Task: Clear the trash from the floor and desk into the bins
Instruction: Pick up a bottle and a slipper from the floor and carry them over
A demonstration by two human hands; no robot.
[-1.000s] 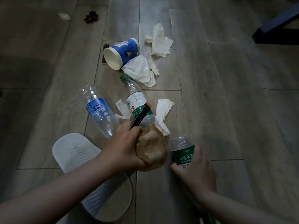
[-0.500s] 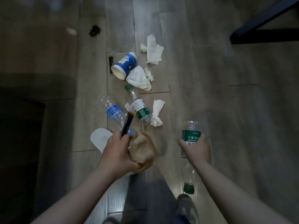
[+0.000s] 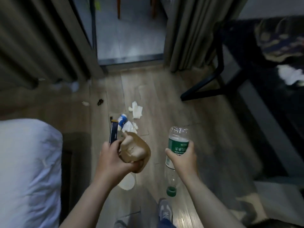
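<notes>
I've stood up, left hand [image 3: 113, 160] clenching the brown paper wad [image 3: 136, 150] and dark packet [image 3: 113, 134], right hand [image 3: 182, 158] gripping the bottle [image 3: 178, 143], probably ready to dump; cup [image 3: 122, 120] and tissues [image 3: 137, 110] remain at 12 o'clock.

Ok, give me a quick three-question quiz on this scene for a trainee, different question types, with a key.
1. True or false: the right hand holds a green-label bottle.
2. Besides a dark packet, the left hand grips: A a crumpled brown bag; B a glass jar; C a towel.
3. Fill in: the blue cup lies on the ___.
Key: 1 true; 2 A; 3 floor.
</notes>
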